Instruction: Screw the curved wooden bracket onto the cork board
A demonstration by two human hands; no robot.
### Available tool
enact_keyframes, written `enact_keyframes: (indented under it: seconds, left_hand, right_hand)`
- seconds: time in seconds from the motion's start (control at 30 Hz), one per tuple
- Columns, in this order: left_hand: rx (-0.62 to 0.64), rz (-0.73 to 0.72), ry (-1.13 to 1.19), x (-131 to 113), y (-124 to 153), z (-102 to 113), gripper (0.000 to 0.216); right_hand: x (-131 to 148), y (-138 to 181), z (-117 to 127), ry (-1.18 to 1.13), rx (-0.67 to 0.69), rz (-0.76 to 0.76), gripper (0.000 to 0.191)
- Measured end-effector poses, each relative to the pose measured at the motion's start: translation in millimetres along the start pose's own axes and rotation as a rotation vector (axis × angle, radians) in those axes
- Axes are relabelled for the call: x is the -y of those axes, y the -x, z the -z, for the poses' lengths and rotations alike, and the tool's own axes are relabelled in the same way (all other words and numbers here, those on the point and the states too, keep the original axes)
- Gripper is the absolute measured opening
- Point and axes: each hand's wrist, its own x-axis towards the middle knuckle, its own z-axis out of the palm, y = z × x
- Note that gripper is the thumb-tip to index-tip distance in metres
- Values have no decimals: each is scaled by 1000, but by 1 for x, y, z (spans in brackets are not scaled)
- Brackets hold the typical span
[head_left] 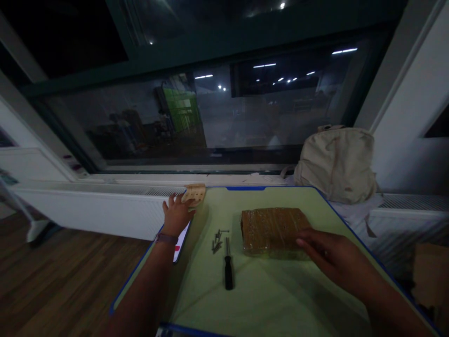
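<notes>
At the table's far left corner, my left hand [176, 214] reaches out with its fingers spread. Its fingertips are at a thin tan piece with small holes [195, 194]; whether they press on it I cannot tell. My right hand [331, 255] is at the right end of a brown cardboard box [271, 230] wrapped in clear tape. Its thumb and fingertips come together in a pinch in front of the box, and anything between them is too small to make out. Several loose screws [217, 243] lie left of the box, beside a black-handled screwdriver [228, 271] pointing away from me.
A phone [179, 245] with a lit screen lies at the left edge, partly behind my left arm. The pale green table [266, 295] has a blue rim. Beyond it are a window sill, a beige backpack [338, 161] and a white radiator [101, 210].
</notes>
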Motion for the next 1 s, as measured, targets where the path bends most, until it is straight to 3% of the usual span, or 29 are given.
enact_keyframes:
  seconds: [0.23, 0.53, 0.8, 1.0]
  left_hand:
    - [42, 7, -45, -4, -8, -11, 33]
    - [-38, -70, 16, -6, -13, -6, 34]
    - [-247, -215, 202, -28, -8, 18, 35]
    - [-528, -484, 383, -76, 27, 64, 20]
  right_hand:
    - [6, 1, -3, 140, -51, 184, 31]
    - [8, 4, -2, 186, -27, 213, 30]
    - [3, 4, 0, 124, 9, 121, 29]
    - [3, 0, -3, 34, -58, 14, 28]
